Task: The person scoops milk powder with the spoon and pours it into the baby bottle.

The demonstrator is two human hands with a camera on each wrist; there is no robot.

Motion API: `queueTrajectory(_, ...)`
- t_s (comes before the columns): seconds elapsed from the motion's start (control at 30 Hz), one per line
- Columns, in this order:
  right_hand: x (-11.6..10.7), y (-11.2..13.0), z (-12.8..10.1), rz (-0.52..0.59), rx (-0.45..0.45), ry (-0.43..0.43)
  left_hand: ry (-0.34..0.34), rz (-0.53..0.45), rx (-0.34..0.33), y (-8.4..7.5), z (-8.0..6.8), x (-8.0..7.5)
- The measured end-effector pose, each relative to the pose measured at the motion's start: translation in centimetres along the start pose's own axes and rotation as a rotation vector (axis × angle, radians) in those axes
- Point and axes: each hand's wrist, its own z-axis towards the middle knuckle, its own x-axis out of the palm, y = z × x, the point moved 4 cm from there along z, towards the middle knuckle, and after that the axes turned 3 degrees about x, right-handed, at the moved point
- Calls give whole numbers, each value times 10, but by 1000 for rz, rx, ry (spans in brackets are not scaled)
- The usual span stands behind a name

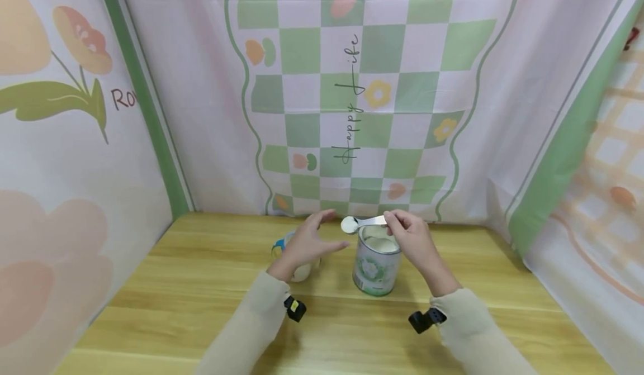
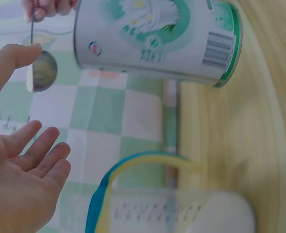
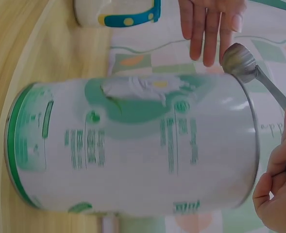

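My right hand (image 1: 410, 235) pinches the handle of a metal measuring spoon (image 1: 372, 221). Its bowl is heaped with white powder (image 1: 349, 224) and sits just left of the can's rim, at about rim height. Below stands an open milk powder can (image 1: 376, 269), white and green, with pale powder inside. My left hand (image 1: 307, 243) is spread with thumb and fingers apart near the spoon's bowl, holding nothing. Behind that hand is a clear baby bottle (image 1: 302, 273) with a blue and yellow handle (image 2: 100, 194), partly hidden in the head view. Printed scale marks show on it in the left wrist view.
Both can and bottle stand on a wood-grain table (image 1: 211, 274). A green and white checked curtain (image 1: 342, 95) hangs along the table's back edge, and printed cloth (image 1: 65, 168) lines the left side. Small black cameras (image 1: 296, 309) are strapped to both wrists.
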Motion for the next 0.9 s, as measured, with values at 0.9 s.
queueTrajectory(0.9, 70, 2, 23, -4, -145, 71, -65, -23, -80, 42, -41, -51)
